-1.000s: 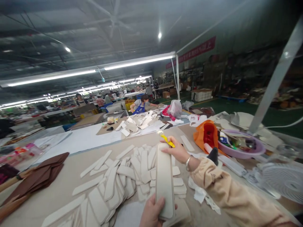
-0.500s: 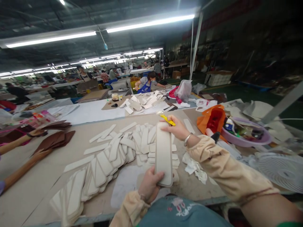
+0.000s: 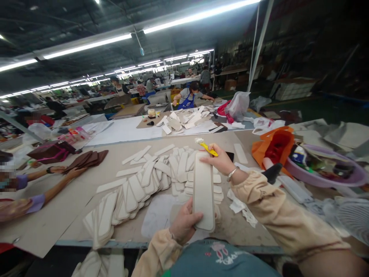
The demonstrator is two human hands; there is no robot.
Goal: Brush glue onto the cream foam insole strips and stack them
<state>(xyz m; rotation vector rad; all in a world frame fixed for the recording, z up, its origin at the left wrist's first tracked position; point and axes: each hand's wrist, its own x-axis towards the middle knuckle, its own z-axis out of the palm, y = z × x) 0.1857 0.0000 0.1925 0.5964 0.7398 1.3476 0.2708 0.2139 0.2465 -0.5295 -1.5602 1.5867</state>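
My left hand (image 3: 186, 222) grips the lower left edge of a long cream panel (image 3: 203, 192) with rounded corners and a darker border, thumb on its face. The panel stands tilted toward me over the table's front. At its top end, my right hand (image 3: 220, 159) pinches a yellow-handled brush (image 3: 210, 149) with a whitish, ragged head pointing left. The lower fingers of that hand touch the panel's upper edge. Behind and left of the panel lies a wide heap of similar cream strips (image 3: 135, 190), overlapping like fanned cards. Small stacked strips (image 3: 218, 189) show behind the panel's right side.
At left, a co-worker's hands (image 3: 75, 173) hold brown pieces (image 3: 89, 159). Crumpled white scraps (image 3: 243, 207) lie right of the panel. Further right are an orange bag (image 3: 259, 148), a lilac basin (image 3: 340, 181) and a fan (image 3: 354, 215). Another person (image 3: 188, 96) works across the table.
The view has swung to the left, bringing more of the co-worker into sight. Both hands keep their holds on the panel and the brush, with little change between them.
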